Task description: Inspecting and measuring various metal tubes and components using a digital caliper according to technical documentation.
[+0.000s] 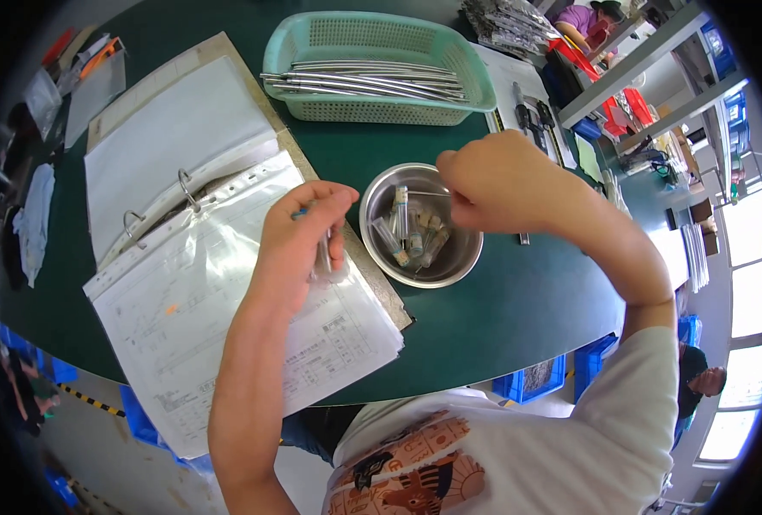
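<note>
My left hand (302, 230) is closed over the open binder's pages, its fingers curled round a small clear tube (323, 257). A bit of blue shows between the thumb and fingers, and the rest is hidden by the hand. My right hand (505, 182), also closed, is above the right rim of a round metal bowl (469, 257). From its fingertips a thin metal pin (428, 193) seems to reach left across the bowl; its far end is hard to make out. Several small clear vials (400, 215) with pale labels lie jumbled in the bowl.
The ring binder (175, 154) with papers in plastic sleeves covers the left of the green table (518, 292). A light green basket (381, 112) of metal rods (372, 79) stands at the back. Calipers (531, 116) lie right of it. Other people are in the background at right.
</note>
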Demonstrator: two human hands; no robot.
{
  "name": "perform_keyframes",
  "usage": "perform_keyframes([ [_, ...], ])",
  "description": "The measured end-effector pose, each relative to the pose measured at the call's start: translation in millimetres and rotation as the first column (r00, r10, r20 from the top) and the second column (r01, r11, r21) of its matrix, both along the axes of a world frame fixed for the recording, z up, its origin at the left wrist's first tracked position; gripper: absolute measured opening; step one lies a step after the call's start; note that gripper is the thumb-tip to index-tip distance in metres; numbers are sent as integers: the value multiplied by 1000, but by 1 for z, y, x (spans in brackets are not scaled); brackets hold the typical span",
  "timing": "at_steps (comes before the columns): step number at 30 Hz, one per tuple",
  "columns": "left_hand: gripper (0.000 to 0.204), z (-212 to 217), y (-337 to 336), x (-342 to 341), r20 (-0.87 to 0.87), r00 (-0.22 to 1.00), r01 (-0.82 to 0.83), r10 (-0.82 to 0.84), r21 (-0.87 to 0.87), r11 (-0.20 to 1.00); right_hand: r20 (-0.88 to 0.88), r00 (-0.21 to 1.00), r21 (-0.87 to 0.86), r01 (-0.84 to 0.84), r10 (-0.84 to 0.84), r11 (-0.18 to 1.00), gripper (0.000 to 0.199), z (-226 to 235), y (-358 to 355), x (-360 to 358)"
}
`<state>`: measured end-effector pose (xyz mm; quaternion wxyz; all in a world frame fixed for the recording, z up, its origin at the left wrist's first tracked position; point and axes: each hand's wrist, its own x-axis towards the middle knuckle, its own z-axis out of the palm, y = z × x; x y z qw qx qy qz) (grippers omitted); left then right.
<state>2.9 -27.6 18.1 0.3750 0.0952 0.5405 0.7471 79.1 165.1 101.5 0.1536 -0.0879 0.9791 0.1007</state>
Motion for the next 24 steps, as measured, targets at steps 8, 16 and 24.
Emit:
perform_keyframes([
  [8,27,-4,-1,1,-68,994,83,-83,-5,997,-393,919,-416,-143,-36,898,11,-3,-24,14],
  [16,17,-1,-1,3,-7,997,73,-72,163,984,-499,866,-387,-176,-45,905,10,-19,-25,14],
  [24,17,-1,-2,6,-37,995,94,-88,240,966,-515,852,-450,-177,-92,876,15,-22,-22,19],
])
